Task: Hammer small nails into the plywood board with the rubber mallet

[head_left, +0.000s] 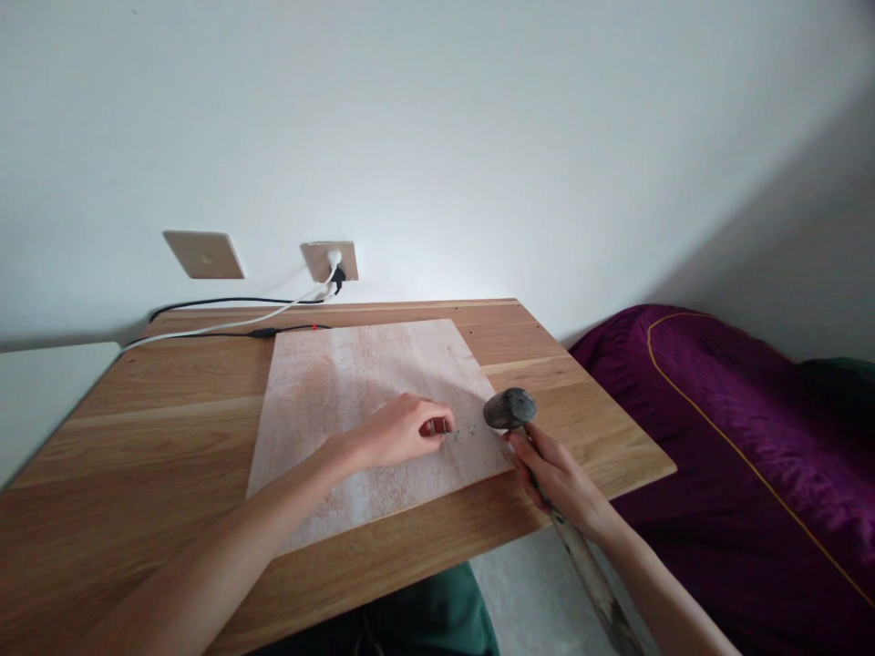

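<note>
My right hand (pixel 557 478) is closed around the long, worn wooden handle of a hammer (pixel 510 409), gripping it close to the head. The thick, dark, cylindrical head is raised over the right edge of a pale, whitish board (pixel 328 401). Above the right part of that board, my left hand (pixel 406 430) is closed with its fingers curled. Between those fingers show thin silvery edges and a reddish patch, too small to name. Just right of my left fingertips, a few tiny grey bits (pixel 471 428) lie on the board.
The board lies on a wooden table (pixel 581 428). White and black cables (pixel 225 326) run along the back to a wall socket (pixel 331 262). A white panel (pixel 47 392) stands at left. Purple fabric (pixel 711 437) bulges beyond the table's right edge.
</note>
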Tool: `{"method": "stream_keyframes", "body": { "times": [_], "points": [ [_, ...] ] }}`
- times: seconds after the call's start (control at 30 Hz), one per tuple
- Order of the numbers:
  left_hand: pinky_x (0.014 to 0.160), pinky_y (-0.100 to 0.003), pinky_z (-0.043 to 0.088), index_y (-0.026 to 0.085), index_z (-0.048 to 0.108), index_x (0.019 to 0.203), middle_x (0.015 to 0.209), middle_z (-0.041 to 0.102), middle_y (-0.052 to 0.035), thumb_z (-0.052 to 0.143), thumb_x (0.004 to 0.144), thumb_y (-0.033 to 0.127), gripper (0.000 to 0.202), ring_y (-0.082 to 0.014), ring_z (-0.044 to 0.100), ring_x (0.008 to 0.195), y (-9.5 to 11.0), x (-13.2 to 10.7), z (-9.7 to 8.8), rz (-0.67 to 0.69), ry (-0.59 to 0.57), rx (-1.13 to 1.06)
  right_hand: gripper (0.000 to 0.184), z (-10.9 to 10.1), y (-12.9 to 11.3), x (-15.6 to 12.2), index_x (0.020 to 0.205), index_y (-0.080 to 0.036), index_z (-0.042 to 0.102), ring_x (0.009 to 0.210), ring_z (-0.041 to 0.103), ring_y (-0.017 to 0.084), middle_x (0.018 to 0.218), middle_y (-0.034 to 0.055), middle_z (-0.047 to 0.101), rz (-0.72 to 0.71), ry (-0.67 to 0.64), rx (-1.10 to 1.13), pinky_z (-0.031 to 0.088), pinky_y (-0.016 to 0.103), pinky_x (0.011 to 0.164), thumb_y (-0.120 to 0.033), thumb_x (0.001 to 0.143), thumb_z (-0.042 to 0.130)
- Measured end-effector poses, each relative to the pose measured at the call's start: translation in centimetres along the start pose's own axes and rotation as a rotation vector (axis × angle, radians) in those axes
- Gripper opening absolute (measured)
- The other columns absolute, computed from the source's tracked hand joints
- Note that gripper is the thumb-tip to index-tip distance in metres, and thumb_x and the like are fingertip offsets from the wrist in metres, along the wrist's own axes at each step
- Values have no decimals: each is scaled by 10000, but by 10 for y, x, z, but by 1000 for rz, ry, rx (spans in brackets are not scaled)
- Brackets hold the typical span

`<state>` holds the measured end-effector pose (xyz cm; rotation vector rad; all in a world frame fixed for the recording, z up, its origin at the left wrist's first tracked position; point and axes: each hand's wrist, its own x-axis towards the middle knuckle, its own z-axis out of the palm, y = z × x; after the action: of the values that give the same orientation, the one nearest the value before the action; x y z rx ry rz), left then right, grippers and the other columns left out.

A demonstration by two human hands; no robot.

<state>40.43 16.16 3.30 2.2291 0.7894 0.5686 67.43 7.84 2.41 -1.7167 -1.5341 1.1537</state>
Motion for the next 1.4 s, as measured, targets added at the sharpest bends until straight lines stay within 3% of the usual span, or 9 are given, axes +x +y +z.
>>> {"method": "stream_keyframes", "body": {
  "times": [0.27, 0.47, 0.67, 0.73, 0.83, 0.97, 1.4],
  "points": [
    [668, -242, 438, 199, 766, 934, 796, 732, 0, 651, 842, 73, 193, -128, 639, 690, 1, 0, -1, -7, 17, 13, 470, 0, 1, -1, 985, -247, 480, 337, 443, 102, 506, -109, 483, -1, 2, 5, 334, 208, 345, -713, 960, 428],
    [688, -245, 444, 200, 754, 933, 821, 711, 8, 617, 832, 39, 234, -126, 634, 719, -2, -1, -1, 74, -6, 39, 469, 0, -1, -2, 1003, -249, 471, 354, 447, 103, 534, -109, 490, 3, 3, 20, 340, 210, 347, -715, 964, 440],
    [730, -268, 478, 188, 732, 877, 868, 723, -11, 710, 851, 81, 113, -149, 661, 773, -5, 0, 7, 52, 47, 19, 483, 1, -15, -12, 934, -246, 469, 321, 385, 82, 484, -120, 434, -8, -7, 24, 274, 200, 338, -728, 963, 459],
    [730, -266, 491, 186, 728, 922, 845, 739, -11, 705, 851, 63, 144, -150, 682, 768, -7, 0, 10, 0, 57, -45, 475, 3, -26, -20, 944, -240, 476, 317, 378, 70, 501, -120, 438, -25, -36, 38, 258, 193, 340, -713, 980, 455],
    [698, -255, 504, 187, 674, 1144, 848, 758, -10, 710, 844, 64, 326, -144, 690, 732, -9, -1, 13, -53, 58, -174, 480, 8, -44, -30, 1008, -232, 493, 305, 375, 63, 531, -119, 455, -22, -117, 73, 250, 192, 332, -708, 991, 440],
    [707, -249, 513, 215, 543, 1340, 887, 777, 2, 659, 838, 43, 543, -124, 668, 707, -13, -3, 11, -9, 50, -261, 471, 18, -62, -34, 1000, -236, 482, 308, 397, 66, 542, -121, 451, -31, -201, 102, 264, 187, 323, -706, 988, 451],
    [749, -264, 511, 231, 617, 1309, 873, 727, 14, 675, 847, 126, 477, -135, 659, 759, -19, -5, 13, 40, 87, -241, 416, 30, -69, -33, 997, -237, 519, 299, 392, 90, 406, -109, 481, -55, -262, -82, 250, 198, 353, -634, 1038, 403]
  ]
}}
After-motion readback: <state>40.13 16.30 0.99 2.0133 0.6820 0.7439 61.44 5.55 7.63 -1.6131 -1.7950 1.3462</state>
